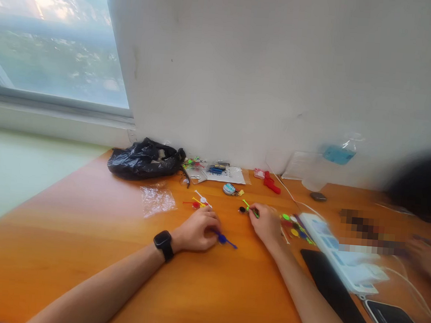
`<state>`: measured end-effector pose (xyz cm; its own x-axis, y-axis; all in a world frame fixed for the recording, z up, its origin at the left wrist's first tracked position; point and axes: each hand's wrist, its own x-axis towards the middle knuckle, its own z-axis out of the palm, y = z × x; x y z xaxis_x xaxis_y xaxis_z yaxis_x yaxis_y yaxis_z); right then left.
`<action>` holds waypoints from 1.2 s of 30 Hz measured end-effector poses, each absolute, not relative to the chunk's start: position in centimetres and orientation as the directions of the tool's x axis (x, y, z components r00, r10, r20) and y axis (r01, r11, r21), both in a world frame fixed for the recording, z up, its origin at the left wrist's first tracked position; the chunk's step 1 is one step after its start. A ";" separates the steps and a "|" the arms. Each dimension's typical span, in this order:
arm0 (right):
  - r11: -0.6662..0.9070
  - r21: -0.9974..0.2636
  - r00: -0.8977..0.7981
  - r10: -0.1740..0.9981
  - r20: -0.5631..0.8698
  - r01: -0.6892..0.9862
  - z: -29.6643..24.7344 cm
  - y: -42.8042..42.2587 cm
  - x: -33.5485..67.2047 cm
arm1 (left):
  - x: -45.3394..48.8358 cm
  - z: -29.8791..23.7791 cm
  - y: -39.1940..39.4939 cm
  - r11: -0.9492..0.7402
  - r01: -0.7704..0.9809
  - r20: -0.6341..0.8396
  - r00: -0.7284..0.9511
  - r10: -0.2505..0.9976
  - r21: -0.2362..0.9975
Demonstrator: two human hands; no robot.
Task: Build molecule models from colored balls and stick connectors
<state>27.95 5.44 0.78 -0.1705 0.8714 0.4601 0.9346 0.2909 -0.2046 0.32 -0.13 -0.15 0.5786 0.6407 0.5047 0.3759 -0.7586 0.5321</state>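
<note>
My left hand [199, 230], a black watch [164, 245] on its wrist, rests on the wooden table with its fingers curled around one end of a blue plastic tag [223, 238]. The tag has a round disc mid-strip, and its free end points right. My right hand [265, 222] pinches a bright green plastic tag [246, 204] at its disc. Just left of those fingers lies a black disc-shaped tag [242, 210]. Beyond my left knuckles are a white tag [202, 199] and a red tag [194, 205], with a yellow one partly hidden by the hand.
More coloured tags [295, 233] lie right of my right hand, beside a white power strip [333, 245] and a dark phone [334, 290]. At the back are a black plastic bag [144, 160], a clear wrapper [157, 200] and a round tin [229, 189]. Another person's hand [426, 257] is at right.
</note>
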 end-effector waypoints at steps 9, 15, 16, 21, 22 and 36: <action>0.300 -0.228 -0.176 0.879 0.443 0.926 0.6 5.7 28.2 | 0.3 0.2 -0.4 -0.763 0.357 0.508 0.585 0.632 0.539; 0.307 -0.234 -0.178 0.876 0.448 0.923 0.6 5.6 28.1 | 0.5 -0.3 -0.6 -0.736 0.400 0.479 0.572 0.666 0.546; 0.308 -0.235 -0.179 0.876 0.449 0.922 0.5 5.6 28.1 | 0.5 -0.5 -0.5 -0.730 0.415 0.479 0.561 0.675 0.543; 0.333 -0.228 -0.199 0.865 0.461 0.915 0.3 5.7 28.3 | 0.6 -0.9 -0.6 -0.695 0.471 0.451 0.536 0.714 0.543; 0.338 -0.226 -0.203 0.861 0.466 0.914 0.2 5.7 28.3 | 0.6 -0.9 -0.6 -0.681 0.491 0.441 0.524 0.729 0.543; 0.338 -0.194 -0.216 0.857 0.468 0.921 0.1 5.7 28.2 | 0.8 0.5 -1.2 -0.393 0.774 0.331 0.249 0.910 0.497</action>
